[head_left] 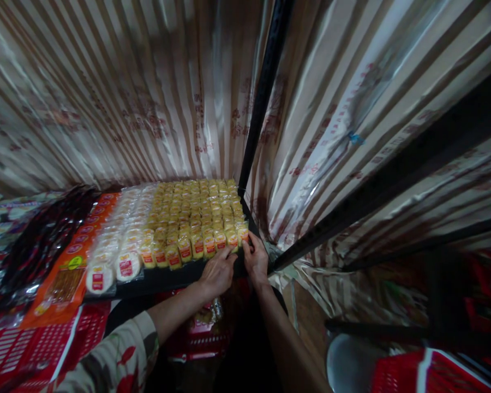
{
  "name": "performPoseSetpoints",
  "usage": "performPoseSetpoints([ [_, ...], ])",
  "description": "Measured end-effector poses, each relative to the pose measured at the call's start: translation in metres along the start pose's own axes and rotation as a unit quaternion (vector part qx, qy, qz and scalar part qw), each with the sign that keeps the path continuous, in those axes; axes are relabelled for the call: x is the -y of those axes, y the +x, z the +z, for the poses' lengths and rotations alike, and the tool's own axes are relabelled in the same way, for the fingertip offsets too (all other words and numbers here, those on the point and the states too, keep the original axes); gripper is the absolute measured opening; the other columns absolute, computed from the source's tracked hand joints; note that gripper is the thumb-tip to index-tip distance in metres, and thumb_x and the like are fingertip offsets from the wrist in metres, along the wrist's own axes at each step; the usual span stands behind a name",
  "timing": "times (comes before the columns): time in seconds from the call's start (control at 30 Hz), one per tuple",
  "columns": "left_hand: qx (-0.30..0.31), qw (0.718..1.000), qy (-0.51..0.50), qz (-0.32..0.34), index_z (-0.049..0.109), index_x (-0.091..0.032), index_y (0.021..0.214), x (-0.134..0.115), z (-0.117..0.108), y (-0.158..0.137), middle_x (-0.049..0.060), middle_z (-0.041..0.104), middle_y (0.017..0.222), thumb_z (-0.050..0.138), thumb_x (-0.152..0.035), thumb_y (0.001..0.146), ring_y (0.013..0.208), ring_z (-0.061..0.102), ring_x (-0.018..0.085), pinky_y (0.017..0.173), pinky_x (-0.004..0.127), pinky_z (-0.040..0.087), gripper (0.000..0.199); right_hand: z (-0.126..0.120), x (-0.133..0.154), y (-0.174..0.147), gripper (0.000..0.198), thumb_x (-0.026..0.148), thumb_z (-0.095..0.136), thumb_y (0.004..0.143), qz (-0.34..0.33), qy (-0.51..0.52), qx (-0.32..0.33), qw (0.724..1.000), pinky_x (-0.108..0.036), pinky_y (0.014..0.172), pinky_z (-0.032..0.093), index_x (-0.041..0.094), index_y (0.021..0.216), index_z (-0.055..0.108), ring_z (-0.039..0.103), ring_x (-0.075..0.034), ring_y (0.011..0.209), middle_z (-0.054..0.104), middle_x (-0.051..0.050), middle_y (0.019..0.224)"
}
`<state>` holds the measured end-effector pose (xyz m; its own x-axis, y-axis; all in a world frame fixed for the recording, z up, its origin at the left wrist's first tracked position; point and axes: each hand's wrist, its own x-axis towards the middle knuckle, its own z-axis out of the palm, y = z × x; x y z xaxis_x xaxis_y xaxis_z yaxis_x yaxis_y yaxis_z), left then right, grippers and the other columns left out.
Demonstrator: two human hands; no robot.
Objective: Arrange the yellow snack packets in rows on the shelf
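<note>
Rows of small yellow snack packets in clear wrap with red labels cover the right part of a dark shelf. At the front right corner, my right hand is closed, thumb and fingers pinching the end yellow snack packet. Just left of it, my left hand is closed, its curled fingertips against the lower edge of the neighbouring yellow snack packet. How firmly they grip it is hard to see. Left of the yellow rows lie round white packets with red labels.
An orange snack bag and dark glossy packets lie farther left. A black upright post stands at the shelf's right back corner, before striped plastic sheeting. Red baskets are below the shelf; another red basket sits lower right.
</note>
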<state>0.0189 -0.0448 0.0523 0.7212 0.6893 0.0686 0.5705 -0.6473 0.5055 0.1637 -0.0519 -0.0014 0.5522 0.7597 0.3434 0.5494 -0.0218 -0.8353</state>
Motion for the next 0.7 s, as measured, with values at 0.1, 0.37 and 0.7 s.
performPoseSetpoints([
  [0.1,-0.008,1.0,-0.024,0.005,0.053,-0.013,0.115,0.004,0.003,0.0,0.013,0.044,0.133,0.037,-0.007,0.079,0.12,0.045,0.024,0.102,0.04,0.041,0.04,0.003,-0.001,0.001,0.043,0.039,0.036,0.087,-0.008,-0.033,-0.027,0.999,-0.037,0.087,0.047,0.013,0.109,0.062,0.055,-0.022,0.101,0.062,-0.014,0.108],
  [0.37,-0.016,0.998,-0.058,-0.006,0.052,-0.013,0.115,0.008,0.012,0.001,0.013,0.049,0.128,0.039,-0.009,0.078,0.122,0.043,0.023,0.105,0.041,0.036,0.039,0.008,-0.003,0.002,0.041,0.041,0.039,0.085,0.024,-0.049,-0.026,0.998,-0.034,0.079,0.048,0.014,0.107,0.062,0.057,-0.02,0.087,0.063,-0.013,0.098],
  [0.7,-0.015,0.994,-0.1,0.043,0.06,-0.016,0.1,0.003,0.015,-0.043,0.008,0.056,0.116,0.037,-0.007,0.079,0.109,0.052,0.017,0.097,0.03,0.043,0.033,0.003,0.007,-0.002,0.044,0.043,0.047,0.081,0.055,0.034,-0.056,0.996,-0.029,0.068,0.05,0.011,0.111,0.053,0.057,-0.02,0.091,0.059,-0.015,0.106],
])
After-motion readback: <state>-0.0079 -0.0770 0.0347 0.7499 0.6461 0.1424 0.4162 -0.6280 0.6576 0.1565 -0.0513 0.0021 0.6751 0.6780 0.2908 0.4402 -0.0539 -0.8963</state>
